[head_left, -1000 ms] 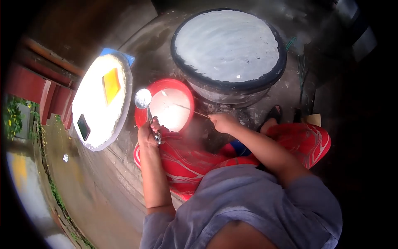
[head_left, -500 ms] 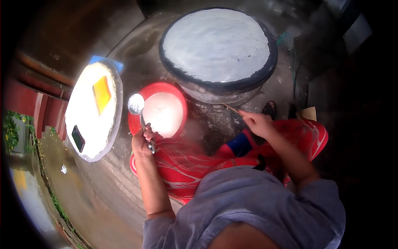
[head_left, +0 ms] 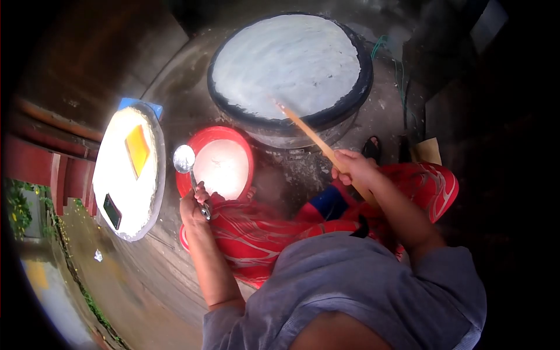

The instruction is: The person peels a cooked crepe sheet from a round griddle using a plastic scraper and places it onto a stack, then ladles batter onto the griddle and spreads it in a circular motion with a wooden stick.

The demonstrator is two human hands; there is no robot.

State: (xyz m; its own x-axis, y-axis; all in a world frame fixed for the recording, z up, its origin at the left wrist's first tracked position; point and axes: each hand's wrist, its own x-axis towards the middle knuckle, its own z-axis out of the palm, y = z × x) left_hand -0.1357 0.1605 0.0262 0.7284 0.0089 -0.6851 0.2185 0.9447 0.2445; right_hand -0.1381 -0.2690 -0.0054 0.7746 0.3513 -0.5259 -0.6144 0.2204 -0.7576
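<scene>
Wooden stick (head_left: 315,137) is gripped in the right hand (head_left: 357,169), tip over the near edge of the white-coated round slab (head_left: 286,64), and should be held light and level, while the ladle (head_left: 184,158), clasped in the left hand (head_left: 194,205), is best held at the red basin (head_left: 248,156).

1. A dark, rectangular, phone-like object (head_left: 112,211), lying near a flat, yellow, four-sided piece (head_left: 137,151).
2. A flat blue object (head_left: 155,109), partly hidden.
3. A thin green cord (head_left: 380,44), loosely bunched.
4. A tan, card-like piece (head_left: 429,150).
5. A small whitish scrap (head_left: 98,255) on brownish ground (head_left: 116,291).
6. Leafy green plants (head_left: 17,216) below a dark-red structure (head_left: 76,181).
</scene>
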